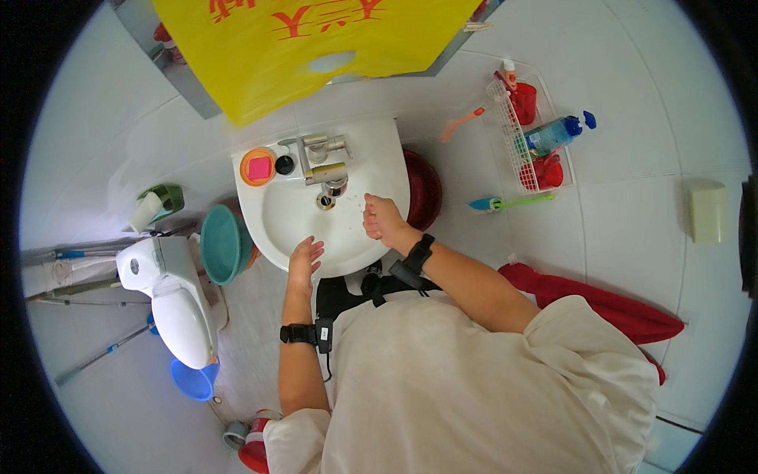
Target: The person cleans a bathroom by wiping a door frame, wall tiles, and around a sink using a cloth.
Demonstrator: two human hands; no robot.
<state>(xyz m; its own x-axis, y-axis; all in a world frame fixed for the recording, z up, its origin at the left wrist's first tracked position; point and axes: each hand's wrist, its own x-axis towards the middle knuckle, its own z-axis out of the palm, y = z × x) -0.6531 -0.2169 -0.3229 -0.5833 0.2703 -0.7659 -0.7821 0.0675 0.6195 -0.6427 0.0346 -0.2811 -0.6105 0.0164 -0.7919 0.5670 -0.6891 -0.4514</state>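
Hovering by the near edge of the white basin (339, 246), the left hand (303, 259) has fingers apart; the right hand (384, 220), fingers curled together above the bowl, shows nothing held; the faucet (325, 174) overhangs the bowl, presumably containing splash; an orange dish (244, 168) cradles a pink block (259, 168), likely against sliding.

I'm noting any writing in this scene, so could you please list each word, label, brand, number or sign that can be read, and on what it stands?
Yellow sheet: large red characters, partly cut off by the picture's top edge; I won't copy them.
Blue bottle: label too small to read.
Black box on the left forearm: white label, too small to read.
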